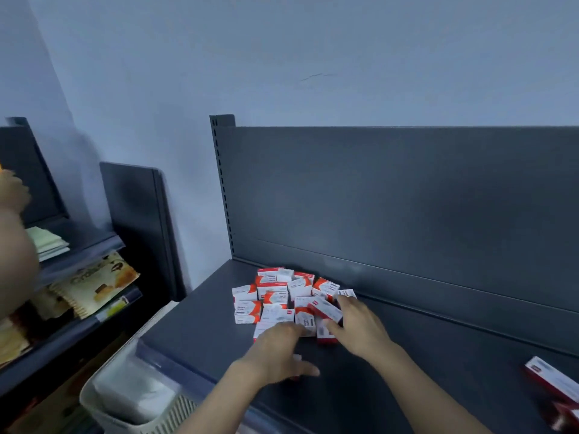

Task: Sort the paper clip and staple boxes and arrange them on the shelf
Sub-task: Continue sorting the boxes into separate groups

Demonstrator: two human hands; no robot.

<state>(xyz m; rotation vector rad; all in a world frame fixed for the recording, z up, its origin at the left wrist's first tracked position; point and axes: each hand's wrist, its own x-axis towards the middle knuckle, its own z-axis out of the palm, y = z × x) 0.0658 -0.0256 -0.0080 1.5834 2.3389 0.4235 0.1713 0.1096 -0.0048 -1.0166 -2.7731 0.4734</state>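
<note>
Left grip [275, 352] at front of box pile [275, 296], fingers spread flat. Right grip [360, 327] touches pile's right side; cannot tell if holding. Pile on shelf [423, 371], all mixed; nearly all sorting left.

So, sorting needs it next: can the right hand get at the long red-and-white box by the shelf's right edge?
Probably yes: only bare dark grey shelf lies between the right hand and the long red-and-white box.

Small red-and-white boxes [275, 296] lie jumbled in a loose heap on the dark grey shelf [194, 324], near its back
</note>
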